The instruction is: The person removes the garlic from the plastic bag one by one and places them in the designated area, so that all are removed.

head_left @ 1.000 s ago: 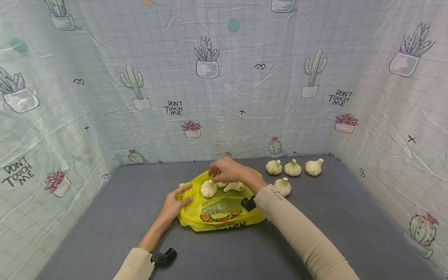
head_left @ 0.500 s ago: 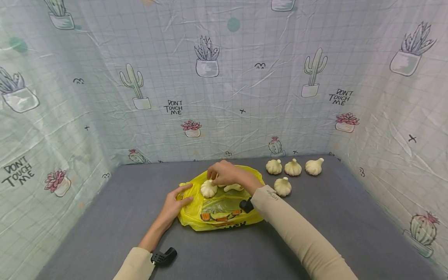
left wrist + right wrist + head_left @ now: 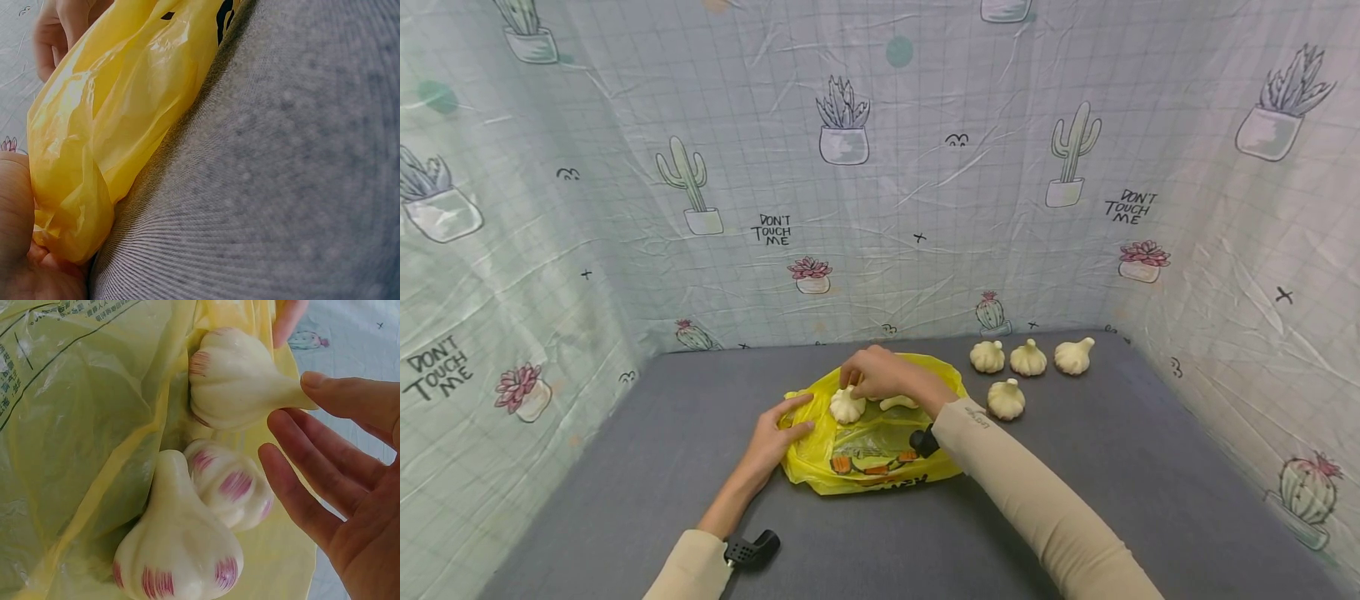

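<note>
A yellow plastic bag point(image 3: 816, 454) with printing lies mid-table, its mouth spread wide. My left hand point(image 3: 767, 437) holds the bag's left end, thumb and fingers on either side of the crumpled plastic. Inside the mouth sits a white garlic bulb point(image 3: 234, 381), and my right hand point(image 3: 350, 462) pinches its stem between thumb and fingertips. Below it in the right wrist view lie two more garlic bulbs with purple streaks, a large one point(image 3: 181, 544) and a partly covered one point(image 3: 231, 484). From the head view, my right hand partly hides these bulbs.
Several garlic bulbs stand on the grey table point(image 3: 700, 400) right of the bag: three in a back row, including a middle bulb point(image 3: 1027, 358), and a nearer bulb point(image 3: 1006, 400) beside the right sleeve point(image 3: 1037, 492). A cactus-print curtain point(image 3: 880, 208) encloses the table's back and sides.
My right hand has lowered and shifted slightly left onto the garlic bulb's stem at the left of the bag's mouth. The left hand and the bag have hardly moved.
</note>
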`<state>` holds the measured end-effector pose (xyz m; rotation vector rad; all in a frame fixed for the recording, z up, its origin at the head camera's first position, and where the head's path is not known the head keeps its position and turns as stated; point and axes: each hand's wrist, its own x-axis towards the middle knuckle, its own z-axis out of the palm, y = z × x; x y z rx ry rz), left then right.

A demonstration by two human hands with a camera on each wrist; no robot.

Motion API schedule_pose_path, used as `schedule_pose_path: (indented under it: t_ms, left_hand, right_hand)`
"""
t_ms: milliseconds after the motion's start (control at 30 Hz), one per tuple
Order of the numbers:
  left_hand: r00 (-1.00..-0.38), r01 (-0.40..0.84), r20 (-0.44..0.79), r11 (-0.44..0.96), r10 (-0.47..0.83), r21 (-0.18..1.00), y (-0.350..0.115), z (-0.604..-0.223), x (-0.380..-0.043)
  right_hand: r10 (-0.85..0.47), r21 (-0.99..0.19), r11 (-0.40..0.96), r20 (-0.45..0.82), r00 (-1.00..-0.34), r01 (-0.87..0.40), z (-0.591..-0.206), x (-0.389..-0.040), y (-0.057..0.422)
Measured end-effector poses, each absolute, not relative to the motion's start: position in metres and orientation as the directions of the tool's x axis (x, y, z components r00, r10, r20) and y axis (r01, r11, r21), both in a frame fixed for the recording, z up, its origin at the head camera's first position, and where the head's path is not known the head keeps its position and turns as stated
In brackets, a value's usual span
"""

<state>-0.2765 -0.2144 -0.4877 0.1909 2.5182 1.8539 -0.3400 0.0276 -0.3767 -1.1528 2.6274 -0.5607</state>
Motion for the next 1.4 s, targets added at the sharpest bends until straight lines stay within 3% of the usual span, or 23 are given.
schedule_pose_path:
  t_ms: [633, 1400]
  left_hand:
    - [-0.993, 0.088, 0.06, 0.296, 0.102, 0.951, -0.212, -0.485, -0.276]
    - [-0.994, 0.088, 0.064, 0.294, 0.092, 0.952, -0.213, -0.484, -0.274]
  right_hand:
    - [-0.738, -0.375, 0.615, 0.039, -0.674, -0.694, -0.378, -0.337, 0.023]
    - [-0.762, -0.381, 0.555, 0.124, -0.635, -0.74, -0.355, -0.326, 0.036]
